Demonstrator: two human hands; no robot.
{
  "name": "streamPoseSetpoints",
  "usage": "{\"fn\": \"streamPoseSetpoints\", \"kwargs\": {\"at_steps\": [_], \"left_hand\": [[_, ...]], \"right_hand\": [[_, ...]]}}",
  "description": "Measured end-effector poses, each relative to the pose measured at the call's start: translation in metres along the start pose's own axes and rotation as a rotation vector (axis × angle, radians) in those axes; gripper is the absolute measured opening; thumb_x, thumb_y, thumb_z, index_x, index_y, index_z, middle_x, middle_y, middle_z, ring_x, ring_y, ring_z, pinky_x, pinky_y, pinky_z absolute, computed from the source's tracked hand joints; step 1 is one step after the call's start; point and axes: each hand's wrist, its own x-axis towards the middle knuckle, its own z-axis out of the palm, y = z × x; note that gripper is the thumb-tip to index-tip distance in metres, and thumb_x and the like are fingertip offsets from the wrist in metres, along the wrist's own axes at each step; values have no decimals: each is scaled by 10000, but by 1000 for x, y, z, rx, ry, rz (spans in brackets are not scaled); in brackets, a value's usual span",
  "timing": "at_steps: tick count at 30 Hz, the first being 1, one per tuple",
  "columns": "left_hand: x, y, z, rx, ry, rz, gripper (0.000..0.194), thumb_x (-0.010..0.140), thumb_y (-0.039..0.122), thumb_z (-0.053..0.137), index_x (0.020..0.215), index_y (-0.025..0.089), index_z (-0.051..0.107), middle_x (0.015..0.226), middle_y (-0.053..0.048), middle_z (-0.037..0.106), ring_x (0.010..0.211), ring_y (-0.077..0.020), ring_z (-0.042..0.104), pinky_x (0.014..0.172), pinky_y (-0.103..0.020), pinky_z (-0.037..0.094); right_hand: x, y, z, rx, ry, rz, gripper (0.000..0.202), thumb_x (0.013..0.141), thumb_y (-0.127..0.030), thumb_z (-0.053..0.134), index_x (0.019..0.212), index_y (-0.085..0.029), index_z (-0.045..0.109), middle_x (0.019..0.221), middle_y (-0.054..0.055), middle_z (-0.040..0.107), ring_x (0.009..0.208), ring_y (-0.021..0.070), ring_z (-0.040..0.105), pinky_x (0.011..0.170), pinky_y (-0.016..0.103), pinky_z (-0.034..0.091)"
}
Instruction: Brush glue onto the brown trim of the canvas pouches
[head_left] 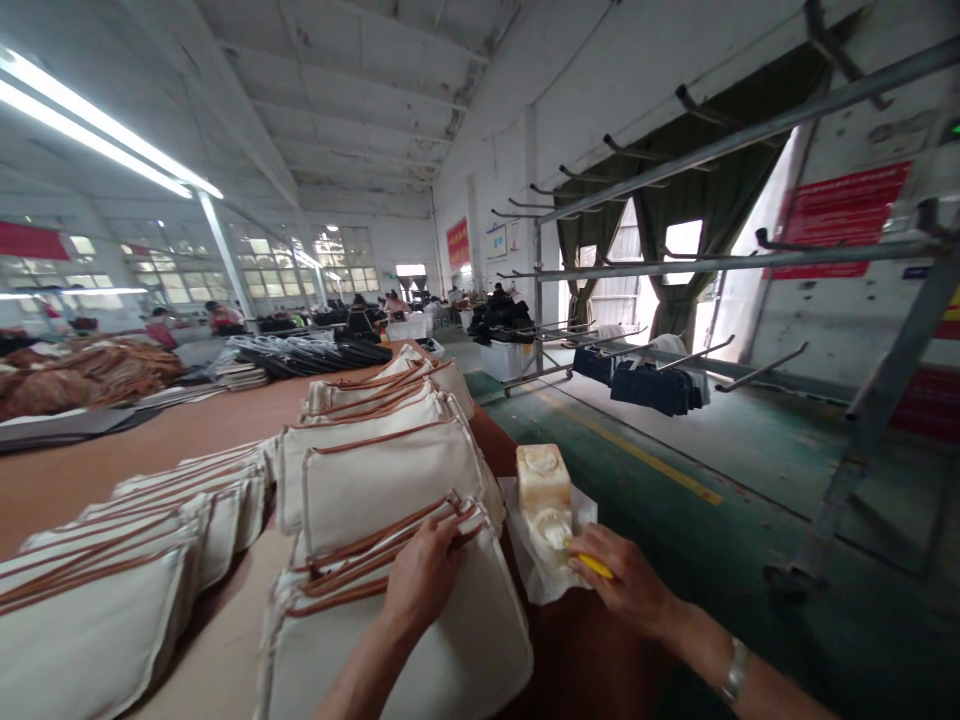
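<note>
My left hand (424, 575) is closed on the brown-trimmed top edge of a cream bag (420, 655) in the nearest pile. In my right hand (626, 580) is a yellow-handled brush (596, 566), its tip at the round opening of a stained, off-white plastic container (545, 485). Whitish paste shows around that opening. The container rests on a white sheet (536, 585) at the table's right edge. Directly behind my left hand, more cream bags (397, 480) with brown edging lean in a row.
To the left lie overlapping cream bags (90, 620) on the brown table (225, 405). Black straps (307, 355) and brown leather pieces (97, 370) are piled farther back. On the right stands a metal rack (862, 440) with protruding bars, beside the green floor (645, 490).
</note>
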Motion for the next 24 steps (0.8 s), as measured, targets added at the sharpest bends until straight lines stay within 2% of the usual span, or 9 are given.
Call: {"fn": "streamPoseSetpoints", "kwargs": {"at_steps": [3, 5, 7, 10, 12, 14, 17, 20, 24], "left_hand": [[-6, -3, -6, -168, -56, 52, 177, 819, 246, 567, 920, 232, 711, 938, -8, 702, 887, -205, 640, 767, -266, 415], [-10, -4, -9, -284, -109, 85, 204, 830, 286, 559, 901, 199, 730, 867, 0, 719, 856, -204, 650, 748, -254, 432], [-15, -3, -11, -378, -160, 108, 285, 864, 343, 526, 946, 173, 739, 898, -9, 741, 868, -212, 663, 750, -253, 454], [-24, 2, -12, -558, -221, 106, 390, 902, 427, 490, 1053, 159, 730, 994, -31, 753, 902, -220, 666, 780, -265, 475], [-32, 5, -14, -721, -262, 73, 402, 886, 459, 537, 1075, 161, 730, 1014, -41, 753, 905, -221, 660, 801, -276, 473], [-40, 9, -16, -844, -290, 44, 389, 853, 471, 602, 1056, 169, 742, 999, -43, 754, 897, -221, 651, 804, -278, 467], [-51, 15, -21, -891, -304, 31, 363, 836, 468, 638, 1031, 185, 754, 990, -38, 752, 898, -215, 638, 811, -272, 458], [-59, 23, -27, -900, -332, 28, 355, 827, 461, 648, 1018, 182, 758, 957, -36, 746, 883, -210, 626, 810, -271, 452], [-66, 28, -29, -912, -313, -2, 354, 807, 470, 659, 969, 172, 760, 912, -33, 730, 867, -204, 610, 794, -263, 448]], "right_hand": [[-9, -10, -11, 24, 17, 8, 161, 977, -275, 540, 991, -239, 695, 898, 51, 632, 824, 226, 607, 762, 329, 463], [-8, -19, -17, 75, 132, 95, 169, 988, -320, 549, 958, -217, 679, 864, 52, 619, 792, 219, 599, 739, 320, 461], [-2, -31, -19, 182, 284, 244, 215, 983, -393, 575, 947, -199, 659, 763, 29, 584, 684, 194, 562, 650, 295, 450], [12, -56, -15, 513, 449, 430, 303, 953, -483, 612, 942, -180, 617, 618, -30, 474, 515, 130, 415, 474, 235, 345], [22, -74, -7, 717, 473, 462, 339, 920, -505, 654, 909, -172, 591, 571, -58, 403, 477, 102, 324, 425, 211, 264], [28, -90, 2, 788, 442, 464, 353, 902, -505, 680, 878, -167, 580, 553, -70, 366, 473, 92, 284, 417, 206, 233], [35, -108, 14, 730, 373, 439, 352, 904, -499, 673, 860, -161, 588, 556, -59, 388, 488, 100, 315, 435, 212, 269], [42, -114, 18, 590, 342, 386, 375, 906, -519, 646, 839, -151, 615, 570, -39, 424, 503, 118, 363, 449, 224, 315], [48, -113, 11, 397, 450, 354, 425, 889, -565, 625, 821, -146, 643, 601, -4, 488, 533, 152, 440, 459, 240, 359]]}}
